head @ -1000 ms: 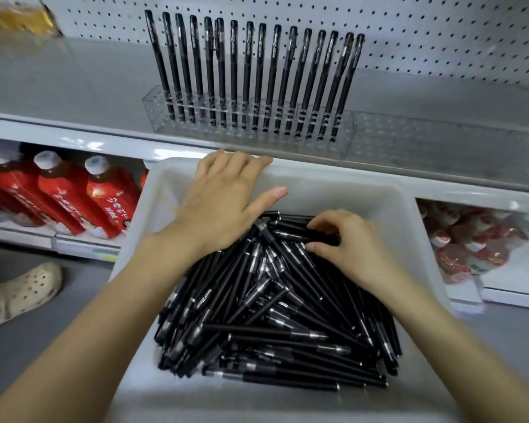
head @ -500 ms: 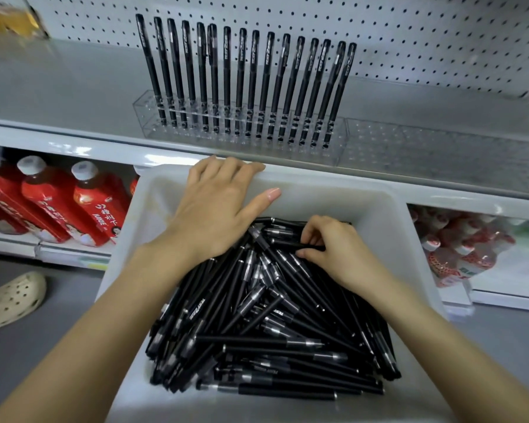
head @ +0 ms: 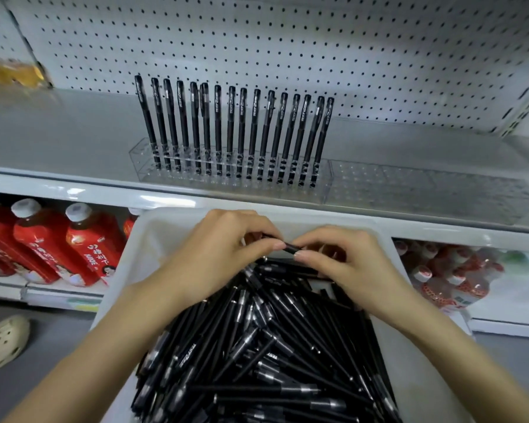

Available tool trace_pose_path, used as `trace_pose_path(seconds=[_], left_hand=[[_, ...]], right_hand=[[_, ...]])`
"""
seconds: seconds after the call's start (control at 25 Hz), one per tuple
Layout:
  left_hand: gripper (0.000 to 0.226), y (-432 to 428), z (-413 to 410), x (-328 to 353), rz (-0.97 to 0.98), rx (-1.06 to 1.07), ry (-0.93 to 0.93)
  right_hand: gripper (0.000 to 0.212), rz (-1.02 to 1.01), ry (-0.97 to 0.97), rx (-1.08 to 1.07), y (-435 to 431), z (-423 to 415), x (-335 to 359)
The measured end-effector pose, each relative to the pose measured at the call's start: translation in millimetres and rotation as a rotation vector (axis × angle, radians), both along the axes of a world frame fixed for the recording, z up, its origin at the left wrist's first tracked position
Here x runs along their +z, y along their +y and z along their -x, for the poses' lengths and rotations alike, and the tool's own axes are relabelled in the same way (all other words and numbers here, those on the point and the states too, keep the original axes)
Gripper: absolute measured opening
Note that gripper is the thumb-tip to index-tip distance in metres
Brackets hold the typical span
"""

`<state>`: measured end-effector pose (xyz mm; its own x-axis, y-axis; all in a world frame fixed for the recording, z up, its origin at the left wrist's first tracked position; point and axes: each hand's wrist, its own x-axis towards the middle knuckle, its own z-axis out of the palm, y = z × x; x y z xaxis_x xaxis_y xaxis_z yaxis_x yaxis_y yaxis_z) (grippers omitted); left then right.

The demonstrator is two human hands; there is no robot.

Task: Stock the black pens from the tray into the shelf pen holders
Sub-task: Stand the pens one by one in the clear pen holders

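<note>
Pinching one pen [head: 291,248] together, left hand [head: 223,254] and right hand [head: 344,265] sit at the 12 o'clock edge of the tray [head: 155,238].

Head view, forward-down — close over tray [head: 153,239]

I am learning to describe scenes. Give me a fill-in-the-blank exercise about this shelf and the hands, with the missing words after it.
The left hand and the right hand together pinch one black pen over the white plastic ____.
The left clear plastic pen holder holds a row of black pens; the right clear plastic pen holder holds ____.
The white-capped bottles on the lower shelf are ____.
Missing words: tray; none; red.
</note>
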<state>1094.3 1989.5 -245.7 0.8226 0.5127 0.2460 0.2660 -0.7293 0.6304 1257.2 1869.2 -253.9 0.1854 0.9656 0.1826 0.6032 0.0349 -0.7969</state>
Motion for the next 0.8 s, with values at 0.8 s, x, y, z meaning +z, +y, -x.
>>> trace_pose_path(seconds=[0.8], left_hand=[[0.046, 14, -67, 11, -0.291, 0.153, -0.041]], right_hand=[[0.01, -0.396, 0.371, -0.348, 35, -119, 105]])
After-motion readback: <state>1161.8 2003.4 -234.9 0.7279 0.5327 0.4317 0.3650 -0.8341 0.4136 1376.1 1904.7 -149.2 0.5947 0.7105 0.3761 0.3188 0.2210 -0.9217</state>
